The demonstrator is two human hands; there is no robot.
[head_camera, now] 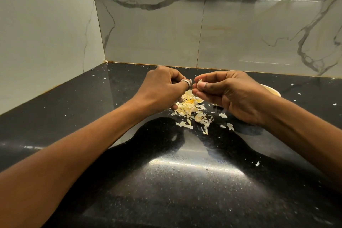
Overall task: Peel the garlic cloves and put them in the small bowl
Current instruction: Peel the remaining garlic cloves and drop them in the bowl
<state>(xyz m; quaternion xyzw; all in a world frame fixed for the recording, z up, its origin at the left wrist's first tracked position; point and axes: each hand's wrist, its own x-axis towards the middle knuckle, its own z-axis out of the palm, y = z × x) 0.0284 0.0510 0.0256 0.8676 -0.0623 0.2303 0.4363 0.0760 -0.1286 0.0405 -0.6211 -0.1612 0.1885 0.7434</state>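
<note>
Two bare forearms reach across a glossy black speckled stone counter (166,181). Beyond them lies a loose heap of pale papery garlic skins (190,107), directly under the hands so peelings likely drop onto it. Above it, the right hand (231,94) pinches a small pale garlic clove (199,83) between thumb and fingertips; the left hand (162,89) curls close beside it – whether it grips skin cannot be told. Behind the right hand sits a small cream bowl (272,90), mostly hidden – then white veined marble wall tiles (240,33)
</note>
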